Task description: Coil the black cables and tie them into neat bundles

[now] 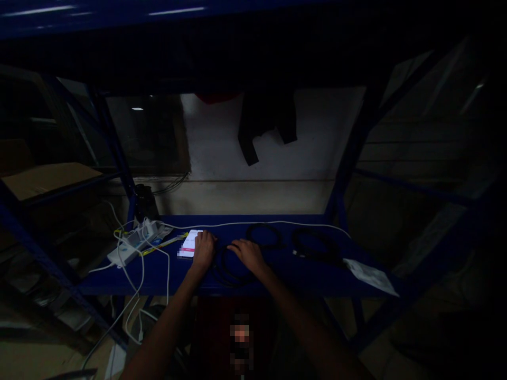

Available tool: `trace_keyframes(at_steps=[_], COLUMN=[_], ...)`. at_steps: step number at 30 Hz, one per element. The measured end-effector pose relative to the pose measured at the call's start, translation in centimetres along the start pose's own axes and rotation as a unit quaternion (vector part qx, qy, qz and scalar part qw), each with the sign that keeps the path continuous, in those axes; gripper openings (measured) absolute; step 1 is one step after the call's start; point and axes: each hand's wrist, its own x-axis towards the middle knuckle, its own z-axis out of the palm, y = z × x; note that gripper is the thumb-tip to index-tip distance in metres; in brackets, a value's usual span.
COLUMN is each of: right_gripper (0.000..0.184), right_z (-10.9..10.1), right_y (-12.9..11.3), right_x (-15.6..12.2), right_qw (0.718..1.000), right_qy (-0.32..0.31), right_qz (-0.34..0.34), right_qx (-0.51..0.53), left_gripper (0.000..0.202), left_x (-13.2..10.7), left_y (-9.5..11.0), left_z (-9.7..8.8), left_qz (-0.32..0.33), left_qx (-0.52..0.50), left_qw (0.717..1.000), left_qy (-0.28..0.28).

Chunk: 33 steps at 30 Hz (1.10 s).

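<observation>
On the blue shelf [301, 282], a loosely coiled black cable [232, 284] lies between and below my two hands. My right hand [249, 254] pinches at the upper part of this coil, thumb and fingers pointing left. My left hand [204, 248] rests just left of the coil with its fingers curled down; what they hold, if anything, is hidden in the dark. It covers the right edge of a lit phone [189, 244]. Behind my right hand lies another black cable loop [266, 236]. Further right is a coiled black cable [320, 245] with a pale plug at its end.
A white power strip [129, 248] with plugs and tangled white cords stands at the left. A thin white cord [253, 223] runs along the back. Near the right end lies a clear plastic bag [371, 275]. Blue rack posts [344, 182] frame both sides; dark clothing [267, 121] hangs behind.
</observation>
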Motion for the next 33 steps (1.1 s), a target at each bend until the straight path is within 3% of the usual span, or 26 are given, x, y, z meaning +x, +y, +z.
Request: trace_keyframes(at_steps=[12, 19, 25, 29, 33], right_gripper=[0.044, 0.045, 0.044, 0.043, 0.036], right_z=[0.1, 0.1, 0.4, 0.5, 0.8], right_y=[-0.1, -0.3, -1.0, -1.0, -0.8], right_x=[0.0, -0.2, -0.5, -0.5, -0.4], right_qw=[1.000, 1.000, 1.000, 1.000, 0.999], right_qy=[0.003, 0.000, -0.001, 0.001, -0.003], right_qz=[-0.011, -0.008, 0.001, 0.011, 0.018], right_qx=[-0.004, -0.014, -0.005, 0.010, 0.029], left_gripper=[0.021, 0.022, 0.026, 0.027, 0.023], left_x=[-0.5, -0.9, -0.5, 0.3, 1.1], left_y=[0.3, 1.1, 1.0, 1.3, 2.8], left_z=[-1.4, -2.1, -2.3, -2.2, -1.6], left_qz=[-0.006, 0.040, 0.030, 0.032, 0.040], left_qx=[-0.179, -0.276, -0.338, -0.340, -0.332], left_qw=[0.983, 0.960, 0.935, 0.932, 0.935], left_qy=[0.047, -0.033, -0.101, -0.118, -0.120])
